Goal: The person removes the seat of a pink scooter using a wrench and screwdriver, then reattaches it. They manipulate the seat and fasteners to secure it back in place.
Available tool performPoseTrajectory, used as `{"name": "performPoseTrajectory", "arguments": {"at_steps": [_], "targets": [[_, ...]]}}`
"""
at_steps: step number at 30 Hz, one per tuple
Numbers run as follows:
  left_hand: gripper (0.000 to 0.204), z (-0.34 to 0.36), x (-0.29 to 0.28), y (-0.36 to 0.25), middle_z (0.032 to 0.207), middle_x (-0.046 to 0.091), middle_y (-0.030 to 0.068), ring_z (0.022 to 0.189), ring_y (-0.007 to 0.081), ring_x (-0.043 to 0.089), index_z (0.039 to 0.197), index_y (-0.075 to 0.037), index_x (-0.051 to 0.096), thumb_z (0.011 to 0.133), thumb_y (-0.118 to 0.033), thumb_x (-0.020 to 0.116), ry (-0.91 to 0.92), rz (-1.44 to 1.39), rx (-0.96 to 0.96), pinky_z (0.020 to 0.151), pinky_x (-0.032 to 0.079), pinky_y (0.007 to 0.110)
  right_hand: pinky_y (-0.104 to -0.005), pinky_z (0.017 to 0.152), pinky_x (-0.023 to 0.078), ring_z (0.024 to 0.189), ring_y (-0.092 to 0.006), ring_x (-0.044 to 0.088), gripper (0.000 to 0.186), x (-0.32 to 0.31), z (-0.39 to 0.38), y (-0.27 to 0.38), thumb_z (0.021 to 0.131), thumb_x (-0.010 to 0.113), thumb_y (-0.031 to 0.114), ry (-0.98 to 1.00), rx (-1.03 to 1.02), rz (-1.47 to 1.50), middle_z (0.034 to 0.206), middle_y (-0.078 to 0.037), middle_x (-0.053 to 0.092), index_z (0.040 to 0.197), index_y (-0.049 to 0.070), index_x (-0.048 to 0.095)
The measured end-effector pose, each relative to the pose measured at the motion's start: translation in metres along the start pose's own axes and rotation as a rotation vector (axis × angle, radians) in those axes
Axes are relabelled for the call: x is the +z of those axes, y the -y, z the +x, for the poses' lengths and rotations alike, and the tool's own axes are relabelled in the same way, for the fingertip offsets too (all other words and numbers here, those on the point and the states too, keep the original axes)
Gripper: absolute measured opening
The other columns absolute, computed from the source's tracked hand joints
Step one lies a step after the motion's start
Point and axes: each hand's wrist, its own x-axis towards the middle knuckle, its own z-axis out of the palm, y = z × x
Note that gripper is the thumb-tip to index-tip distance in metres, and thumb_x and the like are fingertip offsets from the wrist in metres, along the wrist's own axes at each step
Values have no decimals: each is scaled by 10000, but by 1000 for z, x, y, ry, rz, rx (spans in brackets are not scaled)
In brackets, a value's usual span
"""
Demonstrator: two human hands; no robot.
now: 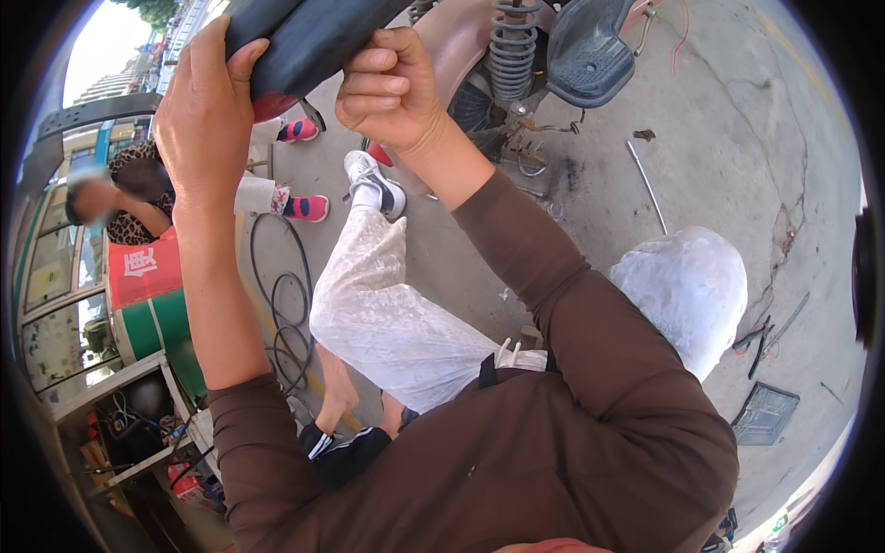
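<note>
My left hand [205, 124] grips the near left end of a long black padded part [313, 51] with a red piece [272, 105] at its lower corner, high in the view. My right hand [392, 92] has its fingers curled against the part's right side, holding it. The part runs up out of the top edge, so its far end is hidden. Just beyond my hands stands a pink scooter body [461, 46] with an exposed coil spring [512, 51] and a black plastic footboard [590, 64].
A seated person [138, 184] is at the left beside a red-and-green cabinet [147, 276], near open shelving [111, 405] with tools. A coiled hose [272, 304] lies on the concrete floor [774, 166]. A metal rod [648, 184] and a dark mat [765, 415] lie right.
</note>
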Motion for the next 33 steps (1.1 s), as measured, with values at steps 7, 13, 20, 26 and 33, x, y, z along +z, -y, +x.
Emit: {"name": "performPoseTrajectory", "arguments": {"at_steps": [7, 13, 20, 26, 33], "targets": [[356, 3, -3, 2, 924, 642, 171, 813, 345, 634, 1139, -26, 539, 864, -212, 669, 26, -39, 13, 695, 498, 403, -209, 416, 450, 456, -77, 569, 272, -16, 2, 5, 939, 492, 237, 72, 25, 104, 753, 10, 691, 815, 63, 661], [201, 8, -1, -10, 832, 592, 173, 762, 388, 598, 951, -47, 519, 904, -232, 580, -29, -115, 19, 634, 477, 454, -235, 470, 463, 521, -126, 603, 263, -3, 1, 24, 953, 499, 196, 149, 177, 98, 693, -9, 637, 873, -2, 654], [247, -3, -8, 3, 966, 605, 172, 858, 349, 619, 1036, -20, 529, 885, -204, 596, -66, -228, 10, 710, 503, 413, -194, 392, 472, 410, -120, 580, 298, 4, 10, 8, 874, 385, 46, 230, 256, 81, 671, -81, 666, 1029, -106, 590], [181, -85, -17, -3, 843, 632, 86, 718, 193, 600, 1084, -24, 634, 936, -15, 529, -402, -474, -187, 667, 484, 280, -213, 375, 513, 411, -168, 597, 277, 6, 4, 24, 906, 366, 29, 125, 309, 19, 624, -152, 623, 995, -131, 574], [242, -240, 95, 1, 875, 631, 36, 837, 105, 583, 1094, -16, 624, 944, -167, 510, 136, -1291, -1411, 762, 475, 250, -272, 440, 538, 467, -218, 640, 265, 15, 4, 6, 861, 427, 25, -6, 126, 92, 589, -138, 634, 633, -21, 555]]}}
